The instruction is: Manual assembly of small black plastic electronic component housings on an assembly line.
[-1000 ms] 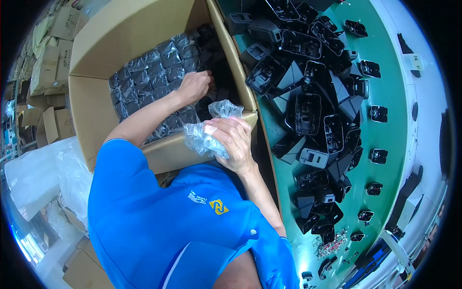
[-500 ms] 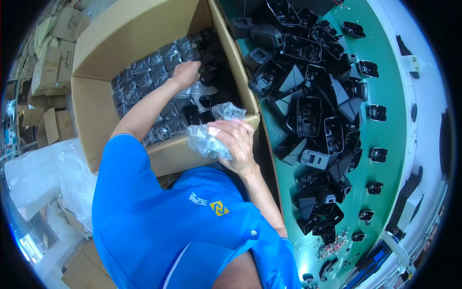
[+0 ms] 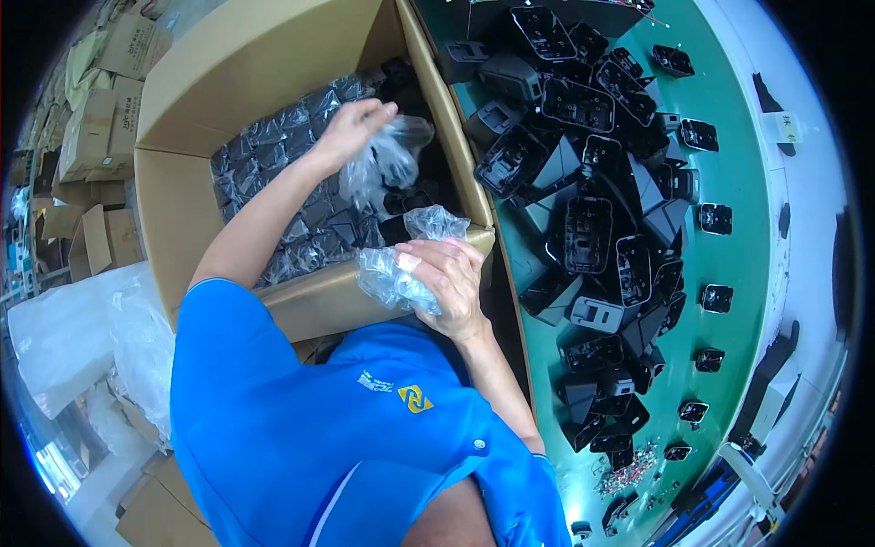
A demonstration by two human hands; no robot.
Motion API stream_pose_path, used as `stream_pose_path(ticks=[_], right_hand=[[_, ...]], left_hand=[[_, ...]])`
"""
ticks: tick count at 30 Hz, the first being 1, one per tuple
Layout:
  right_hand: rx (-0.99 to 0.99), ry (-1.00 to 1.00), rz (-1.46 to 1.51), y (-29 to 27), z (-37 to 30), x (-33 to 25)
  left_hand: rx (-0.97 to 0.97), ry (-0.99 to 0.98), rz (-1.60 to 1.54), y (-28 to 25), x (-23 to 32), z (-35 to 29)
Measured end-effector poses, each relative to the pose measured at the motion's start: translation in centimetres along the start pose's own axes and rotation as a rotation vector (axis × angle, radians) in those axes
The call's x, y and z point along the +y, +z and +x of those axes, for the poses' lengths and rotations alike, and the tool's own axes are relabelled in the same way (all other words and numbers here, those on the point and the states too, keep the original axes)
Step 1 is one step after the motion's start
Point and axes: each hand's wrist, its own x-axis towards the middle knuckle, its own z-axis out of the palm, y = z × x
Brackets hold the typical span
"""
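Observation:
A large open cardboard box (image 3: 337, 301) stands in front of me, packed with rows of dark parts wrapped in clear plastic (image 3: 296, 137). Over its right part, my left hand (image 3: 354, 135) is closed on a clear plastic bag (image 3: 392, 159), which hangs loosely from the fingers. The thumb side of that hand is partly hidden. At the box's near right corner, my right hand (image 3: 447, 283) is wrapped round crumpled clear plastic bags (image 3: 392, 278). Some of that plastic sticks out beyond its fingers. Below my left hand, dark parts show in the box.
To the right, a green-topped table (image 3: 674, 319) carries a heap of black plastic housings (image 3: 588, 232) and a spaced line of smaller ones (image 3: 715, 219). Small red and metal bits (image 3: 629, 474) lie near its lower end. Cartons (image 3: 96, 128) and plastic sheeting (image 3: 91, 333) are at left.
My left hand has risen out of the box's packed rows, drawing a clear plastic bag with it. My right hand stays at the box corner with its crumpled plastic.

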Motion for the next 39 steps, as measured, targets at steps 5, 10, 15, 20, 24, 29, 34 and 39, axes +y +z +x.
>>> stream_pose_path(ticks=[5, 10, 15, 20, 24, 29, 34, 39], right_hand=[[-0.001, -0.014, 0.001, 0.2, -0.1, -0.4], [0.007, -0.004, -0.017, 0.2, -0.1, -0.3], [0.012, -0.001, -0.005, 0.3, 0.0, -0.3], [0.028, 0.0, -0.006, 0.2, -0.1, -0.1], [0.031, -0.003, -0.004, 0.2, -0.1, -0.2], [0.026, -0.011, -0.006, 0.2, 0.1, -0.2], [0.028, -0.006, -0.01, 0.4, 0.2, -0.4], [0.03, -0.009, -0.034, 0.0, 0.2, -0.3]], left_hand=[[0.022, 0.021, 0.39, -0.3, -6.5, 2.7], [-0.037, 0.153, 0.696, 1.3, -8.8, 4.5], [0.016, 0.06, 0.536, 1.8, -7.2, 4.5], [0.029, -0.165, 0.08, -0.2, -2.3, 4.5], [0.064, -0.295, -0.14, -1.9, -2.6, 5.0], [0.081, -0.078, 0.499, -1.4, -10.0, 8.8], [-0.134, -0.014, 0.75, -1.0, -11.7, 10.7], [0.015, -0.038, 0.024, -2.7, -7.2, 9.2]])
